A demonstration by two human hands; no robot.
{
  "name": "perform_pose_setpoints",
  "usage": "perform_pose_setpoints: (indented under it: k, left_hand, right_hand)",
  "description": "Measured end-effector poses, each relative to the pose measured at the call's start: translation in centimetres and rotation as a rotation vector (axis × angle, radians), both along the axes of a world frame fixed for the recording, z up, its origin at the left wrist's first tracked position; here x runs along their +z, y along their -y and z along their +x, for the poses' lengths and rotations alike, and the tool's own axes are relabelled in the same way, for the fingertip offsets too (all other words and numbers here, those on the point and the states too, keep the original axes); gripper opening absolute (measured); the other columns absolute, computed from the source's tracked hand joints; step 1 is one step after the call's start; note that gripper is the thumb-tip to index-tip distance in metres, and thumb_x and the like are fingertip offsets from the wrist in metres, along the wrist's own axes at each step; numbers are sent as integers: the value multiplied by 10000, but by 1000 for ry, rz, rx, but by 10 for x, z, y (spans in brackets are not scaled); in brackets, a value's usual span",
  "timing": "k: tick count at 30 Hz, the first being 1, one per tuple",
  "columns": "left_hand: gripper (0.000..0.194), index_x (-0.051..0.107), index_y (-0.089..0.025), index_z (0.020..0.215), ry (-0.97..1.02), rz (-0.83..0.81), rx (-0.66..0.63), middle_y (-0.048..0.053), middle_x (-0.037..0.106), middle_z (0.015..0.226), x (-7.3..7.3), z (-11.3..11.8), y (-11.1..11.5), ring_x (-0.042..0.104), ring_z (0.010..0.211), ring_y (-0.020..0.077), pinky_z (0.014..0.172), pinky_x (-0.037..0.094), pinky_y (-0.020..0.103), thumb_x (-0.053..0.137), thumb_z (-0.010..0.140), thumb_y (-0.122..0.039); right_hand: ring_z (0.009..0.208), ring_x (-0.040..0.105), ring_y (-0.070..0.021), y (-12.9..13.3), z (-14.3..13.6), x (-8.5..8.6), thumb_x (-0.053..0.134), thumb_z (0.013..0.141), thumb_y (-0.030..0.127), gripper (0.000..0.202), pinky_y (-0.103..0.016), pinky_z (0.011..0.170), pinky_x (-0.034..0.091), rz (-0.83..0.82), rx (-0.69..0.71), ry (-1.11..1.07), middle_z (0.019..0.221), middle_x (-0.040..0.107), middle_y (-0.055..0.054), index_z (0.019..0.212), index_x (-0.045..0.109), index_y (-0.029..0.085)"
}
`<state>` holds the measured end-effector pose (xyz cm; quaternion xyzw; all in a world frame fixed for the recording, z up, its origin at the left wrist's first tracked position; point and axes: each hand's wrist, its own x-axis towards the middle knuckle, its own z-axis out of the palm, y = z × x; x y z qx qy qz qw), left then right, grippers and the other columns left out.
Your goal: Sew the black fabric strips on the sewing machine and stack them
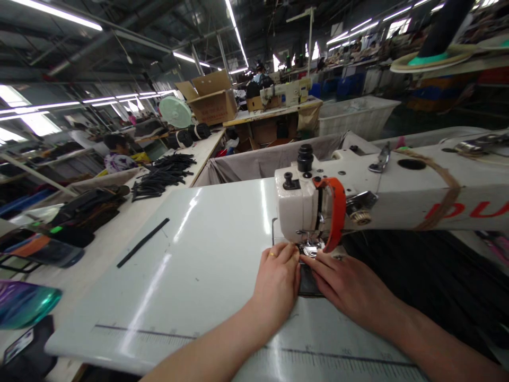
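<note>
My left hand [278,278] is closed, its fingers bent together just left of the presser foot [310,249] of a white sewing machine [296,204]. From the other side my right hand [345,278] reaches in, fingers pressed together and tips at the foot, close to the left fingertips. Whatever the fingers grip is hidden. A dark flat patch [310,282] shows between the hands; I cannot tell whether it is cloth or a plate. An orange guard [336,215] curves down beside the needle area. Black fabric [421,286] lies right of my right hand.
A black strip [143,243] lies on the pale machine table [214,286], which has a ruler scale along its front. Farther left are a pile of black strips [167,172], a purple-green bottle [29,305] and a phone [19,346]. A cloth-lined trough [254,162] runs behind.
</note>
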<state>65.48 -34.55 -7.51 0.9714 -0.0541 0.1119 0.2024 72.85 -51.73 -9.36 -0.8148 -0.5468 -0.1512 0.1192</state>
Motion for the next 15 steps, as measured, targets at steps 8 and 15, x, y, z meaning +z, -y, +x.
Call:
perform_pose_setpoints:
  k: [8,15]
  left_hand:
    - [183,637,-169,901,29,68,-14,70,683,1019,-3,8,-3,579,1055,254,928,489,443,468,970,-149]
    - [163,637,-160,898,66,95,-55,73,685,1005,-6,7,-3,583,1050,247,926,498,419,490,967,-146]
  right_hand:
    - [807,664,-237,-1,-1,4,450,976,175,292,-377,684,528,45,13,-54,994,690,-112,1222,599,125]
    - [734,639,-233,-1,-2,3,479,960,165,280,-381,644,518,38,4,-15,933,673,-105,1202,611,112]
